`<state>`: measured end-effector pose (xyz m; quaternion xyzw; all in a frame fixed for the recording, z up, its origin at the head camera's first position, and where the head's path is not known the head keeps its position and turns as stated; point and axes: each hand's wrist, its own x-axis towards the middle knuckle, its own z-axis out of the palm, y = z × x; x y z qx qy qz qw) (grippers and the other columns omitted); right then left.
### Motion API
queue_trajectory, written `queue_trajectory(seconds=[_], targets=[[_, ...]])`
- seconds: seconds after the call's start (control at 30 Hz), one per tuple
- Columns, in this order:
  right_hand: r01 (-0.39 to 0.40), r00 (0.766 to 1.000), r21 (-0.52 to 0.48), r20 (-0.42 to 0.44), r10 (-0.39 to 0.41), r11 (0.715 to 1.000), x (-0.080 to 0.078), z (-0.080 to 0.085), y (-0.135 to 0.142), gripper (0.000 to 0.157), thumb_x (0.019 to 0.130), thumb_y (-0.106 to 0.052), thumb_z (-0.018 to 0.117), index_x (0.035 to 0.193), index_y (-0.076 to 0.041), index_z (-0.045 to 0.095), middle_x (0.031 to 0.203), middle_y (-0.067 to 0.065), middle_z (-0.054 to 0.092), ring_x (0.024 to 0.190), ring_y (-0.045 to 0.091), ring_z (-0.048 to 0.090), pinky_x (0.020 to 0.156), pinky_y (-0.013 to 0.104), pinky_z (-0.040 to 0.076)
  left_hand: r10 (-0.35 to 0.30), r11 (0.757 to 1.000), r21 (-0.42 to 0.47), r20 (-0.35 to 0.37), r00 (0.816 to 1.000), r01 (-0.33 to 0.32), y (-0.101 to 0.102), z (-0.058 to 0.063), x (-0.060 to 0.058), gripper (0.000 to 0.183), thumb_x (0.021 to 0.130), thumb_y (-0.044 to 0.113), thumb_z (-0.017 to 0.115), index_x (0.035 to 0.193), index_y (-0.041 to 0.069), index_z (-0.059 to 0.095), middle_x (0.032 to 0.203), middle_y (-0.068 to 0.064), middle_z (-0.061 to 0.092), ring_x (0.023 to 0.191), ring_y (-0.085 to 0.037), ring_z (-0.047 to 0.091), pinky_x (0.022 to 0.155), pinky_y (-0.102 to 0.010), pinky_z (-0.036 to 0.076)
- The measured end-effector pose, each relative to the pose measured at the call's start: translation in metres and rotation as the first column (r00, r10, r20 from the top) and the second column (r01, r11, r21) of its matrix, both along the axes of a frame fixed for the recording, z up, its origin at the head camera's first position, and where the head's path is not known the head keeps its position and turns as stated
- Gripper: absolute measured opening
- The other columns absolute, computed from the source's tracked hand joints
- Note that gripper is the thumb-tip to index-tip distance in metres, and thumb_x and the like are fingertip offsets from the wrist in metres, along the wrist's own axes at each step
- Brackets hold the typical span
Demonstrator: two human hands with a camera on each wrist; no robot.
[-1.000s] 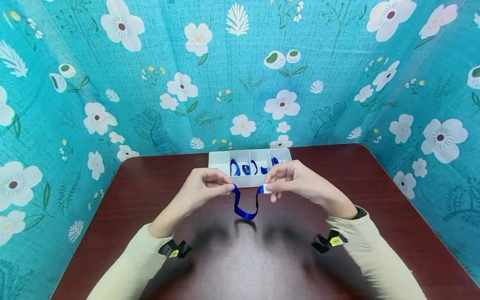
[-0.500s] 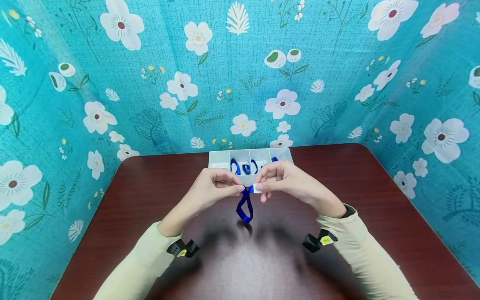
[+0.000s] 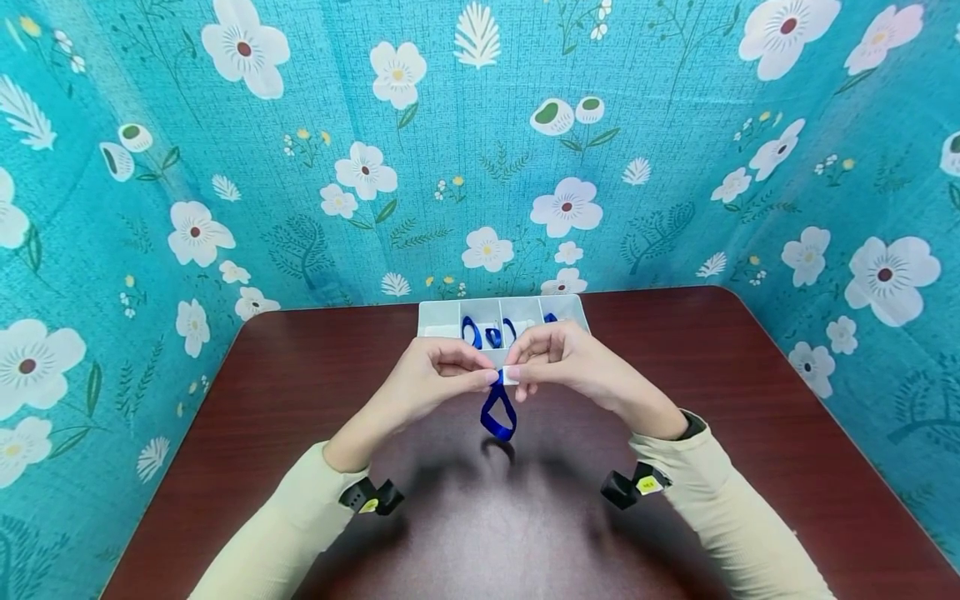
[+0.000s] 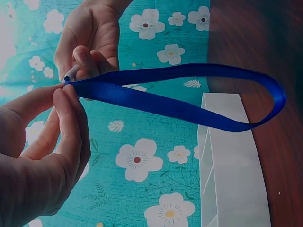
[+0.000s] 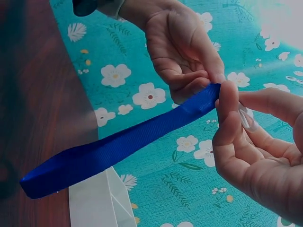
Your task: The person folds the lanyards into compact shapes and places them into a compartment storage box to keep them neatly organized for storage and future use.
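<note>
A blue ribbon [image 3: 498,431] hangs between the two hands as a drooping loop above the table. My left hand [image 3: 431,375] pinches one end of it between thumb and fingertips. With its thumb and index finger, my right hand [image 3: 577,367] pinches a small flat white piece [image 3: 511,375] at the other end. Both ribbon ends meet at the fingertips, and the hands almost touch there. The left wrist view shows the ribbon's [image 4: 161,105] two strands closed together at the pinch. In the right wrist view, a white loop-shaped part [image 5: 247,119] shows behind the right fingers.
A white divided tray [image 3: 438,313] stands at the back of the dark red table [image 3: 337,350], behind the hands. Several blue ribbon pieces [image 3: 471,332] lie in its compartments; the right hand partly hides it. A turquoise flowered cloth [image 3: 480,167] surrounds the table's back and sides.
The hands have come together from a hand's-width gap. The ribbon's two ends now meet, so its open U shape has become a narrow closed loop. Both hands keep their hold.
</note>
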<state>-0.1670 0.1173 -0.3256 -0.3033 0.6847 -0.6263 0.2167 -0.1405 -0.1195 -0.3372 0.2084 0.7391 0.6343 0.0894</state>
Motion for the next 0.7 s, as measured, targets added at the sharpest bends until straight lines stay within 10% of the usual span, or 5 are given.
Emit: queue_trajectory(seconds=[0.7], targets=[[0.174, 0.979, 0.007, -0.111, -0.173, 0.985, 0.011, 0.004, -0.006, 0.007, 0.093, -0.003, 0.069, 0.096, 0.003, 0.067, 0.079, 0.016, 0.069, 0.068, 0.027, 0.067, 0.067, 0.033, 0.057, -0.025, 0.986, 0.167, 0.057, 0.998, 0.015, 0.004, -0.002, 0.002, 0.018, 0.093, -0.002, 0.068, 0.108, -0.011, 0.07, 0.102, -0.018, 0.073, 0.093, -0.022, 0.073, 0.085, -0.038, 0.057]])
